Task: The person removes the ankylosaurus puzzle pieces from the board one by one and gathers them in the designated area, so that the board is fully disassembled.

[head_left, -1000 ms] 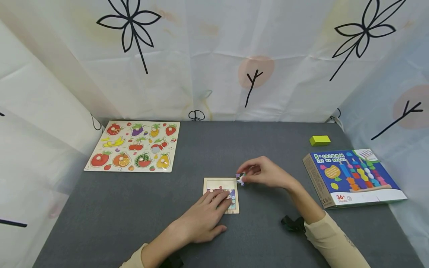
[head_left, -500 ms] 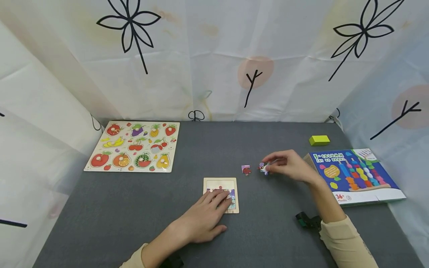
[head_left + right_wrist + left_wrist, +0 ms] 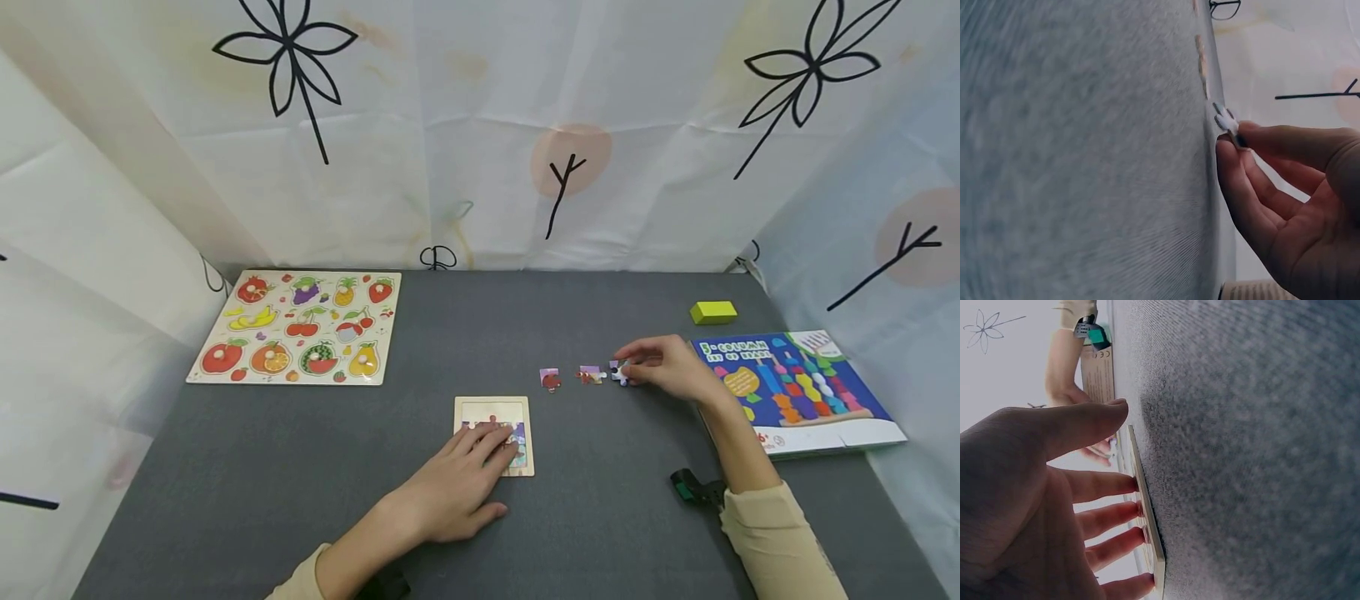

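Observation:
My left hand [image 3: 463,482] rests with straight fingers on a small wooden puzzle tray [image 3: 491,406], covering much of the pieces in it. In the left wrist view its fingertips touch the face of the tray [image 3: 1147,506]. My right hand [image 3: 671,369] pinches a jigsaw piece [image 3: 617,373] between thumb and finger, close to the table to the right of the tray. The same piece [image 3: 1225,120] shows pale in the right wrist view. To its left lie a purple and white jigsaw piece [image 3: 591,375] and a jigsaw piece with a red-brown shape [image 3: 550,379].
A fruit picture board [image 3: 300,329] lies at the back left. At the right stands a blue and white toy box [image 3: 798,392], partly behind my right forearm. A yellow-green block [image 3: 713,312] sits behind the box. White curtains [image 3: 480,142] enclose the grey table [image 3: 247,483].
My right hand has moved right from beside the tray. Two jigsaw pieces now lie apart on the table, and the hand pinches another. My left hand has stayed on the tray.

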